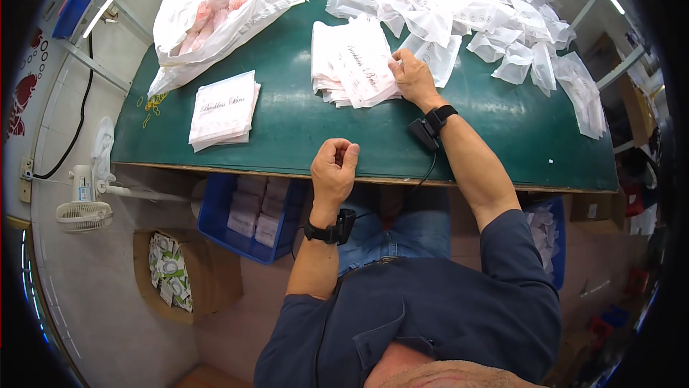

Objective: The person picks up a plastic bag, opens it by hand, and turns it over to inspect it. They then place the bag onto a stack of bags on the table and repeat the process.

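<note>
Over the front of the green table, my left hand [334, 170] is closed in a loose fist, thumb uppermost, and nothing shows sticking out of it. Farther forward, my right hand [415, 78] has its fingers bent together at the right edge of a printed plastic bag [364, 76]. This bag lies askew on top of a stack of white and pinkish bags [327, 58]. The fingertips are partly hidden, but they look closed on the bag's edge. A neater stack of similar folded bags [224, 108] lies to the left, apart from both hands.
Loose translucent bags [438, 0] heap up at the back right of the table [287, 129]. A big white sack [222, 7] with pink contents stands back left, by yellow rubber bands [153, 104]. Below are a blue crate [247, 250], a cardboard box [215, 284] and a fan [85, 208].
</note>
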A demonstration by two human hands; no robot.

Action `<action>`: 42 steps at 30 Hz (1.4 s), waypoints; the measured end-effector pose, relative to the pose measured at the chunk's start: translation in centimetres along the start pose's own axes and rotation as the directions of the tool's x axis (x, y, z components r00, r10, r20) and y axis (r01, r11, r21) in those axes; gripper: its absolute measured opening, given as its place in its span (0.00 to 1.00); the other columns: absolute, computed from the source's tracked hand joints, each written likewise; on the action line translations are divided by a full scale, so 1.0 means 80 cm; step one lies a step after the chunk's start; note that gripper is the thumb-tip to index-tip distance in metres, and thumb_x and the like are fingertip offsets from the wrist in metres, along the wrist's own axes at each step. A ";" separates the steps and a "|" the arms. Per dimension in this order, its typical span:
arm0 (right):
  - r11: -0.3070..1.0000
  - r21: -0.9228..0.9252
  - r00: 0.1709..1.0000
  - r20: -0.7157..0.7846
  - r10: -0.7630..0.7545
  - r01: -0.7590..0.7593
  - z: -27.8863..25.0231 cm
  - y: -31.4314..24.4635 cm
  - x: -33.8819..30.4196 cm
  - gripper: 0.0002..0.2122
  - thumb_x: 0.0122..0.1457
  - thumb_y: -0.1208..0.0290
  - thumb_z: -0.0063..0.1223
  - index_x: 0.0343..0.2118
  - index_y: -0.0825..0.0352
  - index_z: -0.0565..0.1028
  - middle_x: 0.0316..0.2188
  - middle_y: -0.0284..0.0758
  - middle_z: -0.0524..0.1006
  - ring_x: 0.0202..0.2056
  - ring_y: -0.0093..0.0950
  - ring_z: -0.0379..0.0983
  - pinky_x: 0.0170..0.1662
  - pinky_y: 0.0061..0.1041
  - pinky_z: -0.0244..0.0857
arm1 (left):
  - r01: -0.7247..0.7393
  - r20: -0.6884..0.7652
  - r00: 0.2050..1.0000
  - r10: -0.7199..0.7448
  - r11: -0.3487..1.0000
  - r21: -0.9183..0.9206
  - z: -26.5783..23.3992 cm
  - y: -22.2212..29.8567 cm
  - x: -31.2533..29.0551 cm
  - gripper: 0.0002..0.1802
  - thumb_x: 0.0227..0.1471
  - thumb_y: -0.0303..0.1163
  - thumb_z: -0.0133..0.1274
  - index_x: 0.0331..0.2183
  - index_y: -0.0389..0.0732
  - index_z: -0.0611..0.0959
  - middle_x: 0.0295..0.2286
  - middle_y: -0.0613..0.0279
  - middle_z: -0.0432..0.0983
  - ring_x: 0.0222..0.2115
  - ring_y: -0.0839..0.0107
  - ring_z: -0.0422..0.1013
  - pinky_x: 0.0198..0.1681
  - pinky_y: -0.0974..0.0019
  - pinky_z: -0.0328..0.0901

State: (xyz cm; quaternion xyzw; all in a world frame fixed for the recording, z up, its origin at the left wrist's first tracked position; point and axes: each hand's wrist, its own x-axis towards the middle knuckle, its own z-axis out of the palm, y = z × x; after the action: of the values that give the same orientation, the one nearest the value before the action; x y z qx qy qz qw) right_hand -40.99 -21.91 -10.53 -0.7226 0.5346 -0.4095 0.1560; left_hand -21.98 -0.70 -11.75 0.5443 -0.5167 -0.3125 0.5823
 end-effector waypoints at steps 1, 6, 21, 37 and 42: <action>1.000 0.002 1.000 0.001 0.000 0.000 0.000 -0.001 -0.002 0.14 0.63 0.58 0.52 0.34 0.67 0.75 0.28 0.50 0.79 0.32 0.50 0.76 0.36 0.44 0.68 | -0.007 0.005 1.000 0.007 1.000 0.014 0.001 0.001 -0.001 0.11 0.58 0.34 0.61 0.33 0.37 0.79 0.22 0.75 0.70 0.22 0.85 0.62 0.26 0.78 0.60; 0.992 -0.123 1.000 -0.006 0.030 -0.030 -0.001 -0.008 -0.005 0.13 0.64 0.59 0.53 0.36 0.67 0.73 0.25 0.49 0.79 0.33 0.51 0.76 0.36 0.45 0.68 | -0.014 0.014 1.000 0.013 0.999 0.052 0.004 0.006 -0.002 0.11 0.58 0.34 0.61 0.32 0.37 0.79 0.22 0.75 0.69 0.22 0.85 0.62 0.26 0.78 0.60; 0.983 -0.183 0.999 0.039 0.024 -0.017 -0.005 -0.036 -0.020 0.13 0.62 0.60 0.53 0.34 0.67 0.73 0.25 0.51 0.79 0.32 0.51 0.78 0.38 0.46 0.71 | -0.044 0.017 0.999 0.042 0.993 0.113 0.007 0.008 -0.003 0.10 0.58 0.33 0.61 0.32 0.37 0.79 0.23 0.74 0.70 0.22 0.85 0.63 0.26 0.78 0.60; 0.963 -0.254 0.995 0.027 0.096 -0.086 0.001 -0.029 -0.022 0.20 0.65 0.56 0.47 0.26 0.68 0.76 0.25 0.51 0.79 0.32 0.53 0.77 0.37 0.49 0.69 | -0.150 0.097 0.984 0.147 0.988 0.024 0.055 0.036 0.075 0.29 0.52 0.32 0.62 0.53 0.32 0.73 0.49 0.46 0.71 0.52 0.57 0.68 0.50 0.61 0.68; 0.981 -0.187 0.998 0.026 0.064 -0.058 0.011 -0.011 -0.018 0.20 0.65 0.53 0.46 0.28 0.67 0.78 0.30 0.49 0.80 0.34 0.51 0.77 0.40 0.48 0.70 | -0.174 0.134 0.983 0.128 0.883 0.436 0.075 0.003 0.163 0.37 0.46 0.37 0.65 0.52 0.25 0.71 0.53 0.34 0.66 0.55 0.43 0.64 0.59 0.53 0.61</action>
State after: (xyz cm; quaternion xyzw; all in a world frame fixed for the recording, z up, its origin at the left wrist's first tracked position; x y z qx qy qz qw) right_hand -39.85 -20.49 -11.10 -0.7236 0.5899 -0.3414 0.1087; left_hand -24.14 -14.58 -8.91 0.6047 -0.6440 -0.1668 0.4379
